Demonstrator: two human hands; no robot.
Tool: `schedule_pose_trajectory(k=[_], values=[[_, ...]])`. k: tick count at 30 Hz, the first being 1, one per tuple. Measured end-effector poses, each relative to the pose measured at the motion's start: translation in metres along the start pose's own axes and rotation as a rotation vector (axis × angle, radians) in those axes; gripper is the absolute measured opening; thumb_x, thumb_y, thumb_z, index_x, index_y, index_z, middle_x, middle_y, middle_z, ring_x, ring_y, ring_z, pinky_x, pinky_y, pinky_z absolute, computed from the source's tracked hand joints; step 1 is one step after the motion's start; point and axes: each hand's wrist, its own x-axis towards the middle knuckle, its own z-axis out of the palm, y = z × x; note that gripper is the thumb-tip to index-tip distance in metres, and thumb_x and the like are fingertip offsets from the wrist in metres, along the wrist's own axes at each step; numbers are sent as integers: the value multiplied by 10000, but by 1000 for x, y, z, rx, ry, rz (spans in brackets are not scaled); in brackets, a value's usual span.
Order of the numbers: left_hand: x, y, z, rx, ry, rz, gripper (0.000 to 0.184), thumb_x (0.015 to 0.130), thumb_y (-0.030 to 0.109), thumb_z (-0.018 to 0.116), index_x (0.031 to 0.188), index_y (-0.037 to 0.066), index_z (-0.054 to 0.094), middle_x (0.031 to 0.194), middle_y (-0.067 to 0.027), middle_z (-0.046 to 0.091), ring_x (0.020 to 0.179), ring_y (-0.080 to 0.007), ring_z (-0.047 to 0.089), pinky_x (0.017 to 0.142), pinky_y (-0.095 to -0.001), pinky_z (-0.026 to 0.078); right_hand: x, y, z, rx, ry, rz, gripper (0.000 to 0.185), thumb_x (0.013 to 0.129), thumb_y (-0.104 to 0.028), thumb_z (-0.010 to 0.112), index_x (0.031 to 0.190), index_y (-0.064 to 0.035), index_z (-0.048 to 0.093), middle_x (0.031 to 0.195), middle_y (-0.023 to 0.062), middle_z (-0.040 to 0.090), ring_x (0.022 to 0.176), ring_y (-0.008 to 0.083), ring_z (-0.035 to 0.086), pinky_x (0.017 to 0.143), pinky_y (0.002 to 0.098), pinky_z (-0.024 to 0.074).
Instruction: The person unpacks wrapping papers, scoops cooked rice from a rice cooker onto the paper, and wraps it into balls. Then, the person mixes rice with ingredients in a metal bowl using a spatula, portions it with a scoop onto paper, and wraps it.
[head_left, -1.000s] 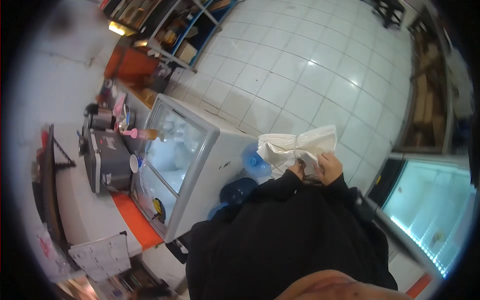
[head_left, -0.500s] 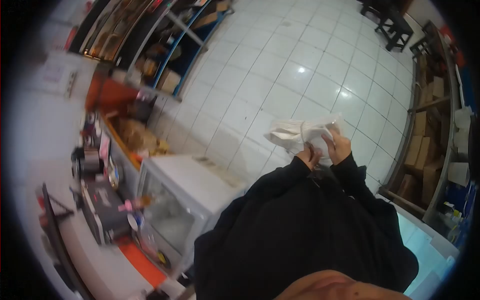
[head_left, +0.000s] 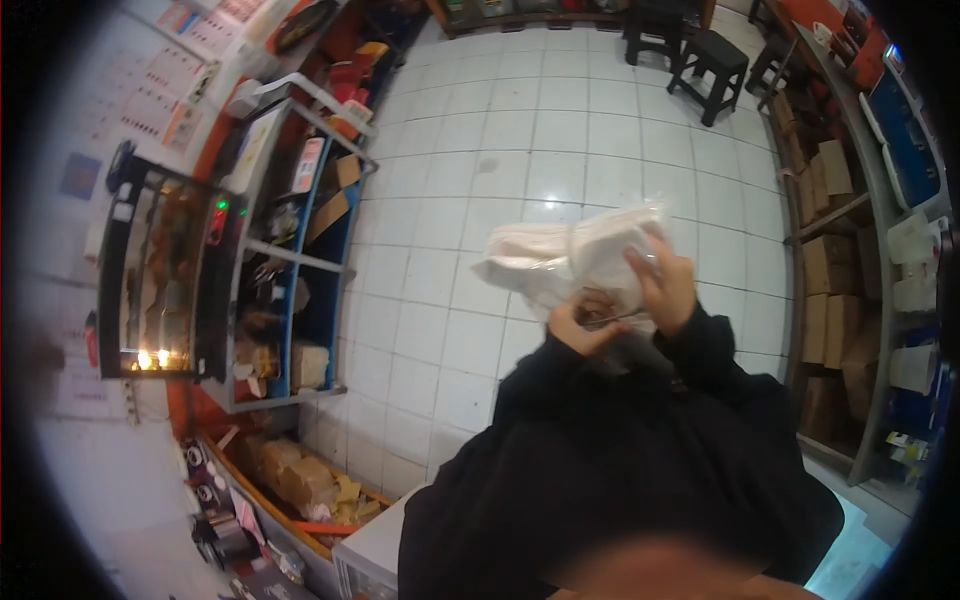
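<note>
A bundle of white, layered, flat sheets or bags (head_left: 530, 250) in clear plastic is held out in front of my body, with a band around its middle. My left hand (head_left: 590, 328) has its fingers curled at the bundle's lower edge, near a small dark patch on or in the plastic. Gripping the right end is my right hand (head_left: 663, 282), its fingers bent against the wrapping. What exactly the sheets are, I cannot make out.
White floor tiles (head_left: 440, 250) lie beyond my hands. A lit glass display case (head_left: 160, 270) and a metal-framed shelf (head_left: 290, 240) stand left. Cardboard boxes (head_left: 830, 300) fill the right-hand shelf. A black stool (head_left: 708, 75) is at the back. A wooden bin (head_left: 330, 480) sits lower left.
My view has swung left and up, bringing the display case and stools further in. Both hands still hold the bundle; my left hand's fingers are now more curled at its lower edge.
</note>
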Motion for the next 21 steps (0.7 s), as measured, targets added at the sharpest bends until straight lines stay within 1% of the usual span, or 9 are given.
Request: schedule_pose_trajectory(k=[4,6,10,12,14,16,18,20,21], values=[[96,-22,-28,-304,-268,-294,202,718,87,606,858,-43,541,736,-89,592,660,-132,567,613,-235,446,107,44,40,-388,-245,10,189,768,-146,490,858,20,497,708,241,515,669,350,524,556,374,413],[138,-37,-27,-418,-240,-254,133,762,85,543,805,-41,554,695,-90,589,636,-134,562,583,-232,440,158,79,59,-434,-384,37,186,764,-155,489,834,17,488,700,247,499,672,375,495,551,401,399],[240,-60,-58,-182,-339,-395,189,788,138,480,779,-33,558,601,-54,577,551,-118,547,490,-230,407,251,126,90,-149,-467,39,184,747,-163,486,860,-20,507,747,191,546,719,380,510,607,421,405],[303,-76,-71,75,-234,-152,227,797,176,476,678,2,561,565,-51,570,494,-91,520,440,-233,382,313,162,100,-4,-225,89,261,753,-198,502,930,-6,511,836,186,559,769,353,525,648,373,412],[368,-63,-85,-113,-324,-402,262,795,213,488,654,5,560,565,-54,577,475,-84,520,436,-229,387,351,196,96,111,-205,349,333,752,-232,516,971,18,503,896,184,555,797,271,546,688,319,408],[429,-74,-99,-19,-480,-386,265,821,218,448,712,0,551,572,-50,565,509,-98,538,469,-215,406,402,223,82,155,-247,563,246,748,-173,547,912,9,537,795,51,566,711,108,509,640,250,414],[479,-73,-105,155,-636,-449,265,812,208,465,685,-4,560,571,-48,568,507,-91,536,474,-210,402,428,221,64,473,-387,694,277,721,-181,585,914,13,537,837,59,567,744,98,511,664,251,417],[526,-97,-100,12,-636,-297,258,772,254,508,678,27,585,544,-39,583,499,-111,557,477,-235,422,468,212,48,267,-688,520,297,698,-184,612,916,1,534,877,67,562,793,121,517,705,270,415],[552,-104,-101,12,-644,-291,258,772,254,508,678,27,585,544,-39,583,499,-111,557,477,-235,422,480,229,48,149,-639,407,297,694,-186,615,916,-7,534,898,75,560,816,144,521,717,280,414]])
